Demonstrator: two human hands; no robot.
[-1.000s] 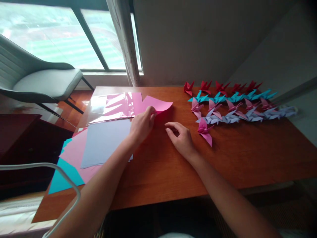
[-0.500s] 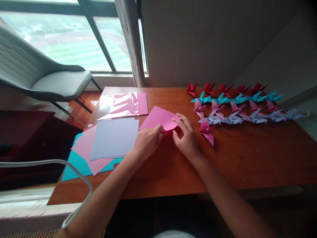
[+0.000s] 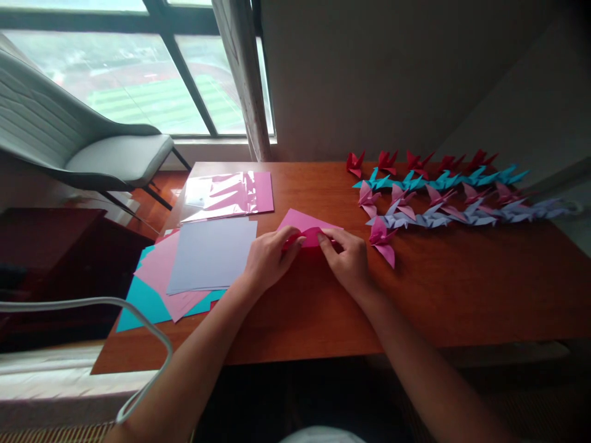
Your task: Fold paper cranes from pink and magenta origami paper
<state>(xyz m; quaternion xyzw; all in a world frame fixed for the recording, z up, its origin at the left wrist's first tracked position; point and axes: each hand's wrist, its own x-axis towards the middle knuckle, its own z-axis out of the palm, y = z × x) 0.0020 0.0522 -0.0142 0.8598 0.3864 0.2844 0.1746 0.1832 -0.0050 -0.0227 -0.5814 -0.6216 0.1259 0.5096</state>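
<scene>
a person's two bare hands meet over a bright pink sheet (image 3: 307, 219) at the middle of a reddish-brown wooden bench (image 3: 484, 295). the left hand (image 3: 272, 255) pinches the near part of the sheet between thumb and fingers; the right hand (image 3: 347, 255) pinches it just beside, also with narrow fingers. between them the paper curls up, a darker pink, while its far part spreads beyond the hands.

to the left lie pale lavender sheets (image 3: 210, 255), overlapping pale pink sheets (image 3: 154, 271) and turquoise sheets (image 3: 141, 307). behind them is a shiny clear packet (image 3: 228, 195) with pink paper showing.

to the right, folded paper birds stand in rows: red birds (image 3: 418, 164) farthest back, then turquoise birds (image 3: 410, 181), pale pink birds (image 3: 402, 200) and pale lavender birds (image 3: 431, 217). a single bright pink bird (image 3: 382, 237) sits in front, near the right hand.

beyond the bench's left end, a grey chair (image 3: 117, 157) stands by a window (image 3: 194, 67) with a curtain (image 3: 242, 67).
</scene>
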